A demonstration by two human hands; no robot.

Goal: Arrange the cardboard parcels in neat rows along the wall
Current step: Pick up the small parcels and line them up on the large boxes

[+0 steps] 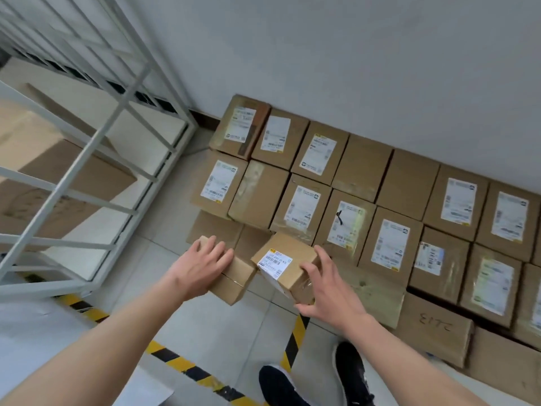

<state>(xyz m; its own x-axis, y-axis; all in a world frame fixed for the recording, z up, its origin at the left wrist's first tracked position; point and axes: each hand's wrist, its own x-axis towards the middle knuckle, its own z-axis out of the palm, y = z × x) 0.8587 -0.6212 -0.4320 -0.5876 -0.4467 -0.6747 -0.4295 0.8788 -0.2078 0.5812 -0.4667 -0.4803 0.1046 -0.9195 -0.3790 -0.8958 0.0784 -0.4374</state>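
Several brown cardboard parcels with white labels lie in rows on the floor along the white wall (380, 68). My left hand (199, 265) rests palm-down on a small plain parcel (234, 282) at the near left end of the rows. My right hand (325, 285) grips the right side of a small labelled parcel (281, 265), which is tilted and held just above the floor beside the plain one. Two flat plain boxes (216, 227) lie behind these, partly hidden.
A white metal shelf rack (96, 148) with large cartons (58, 171) stands at the left. Yellow-black hazard tape (295, 332) marks the tiled floor. My black shoes (348, 370) are at the bottom. A marked flat parcel (433, 329) lies at the near right.
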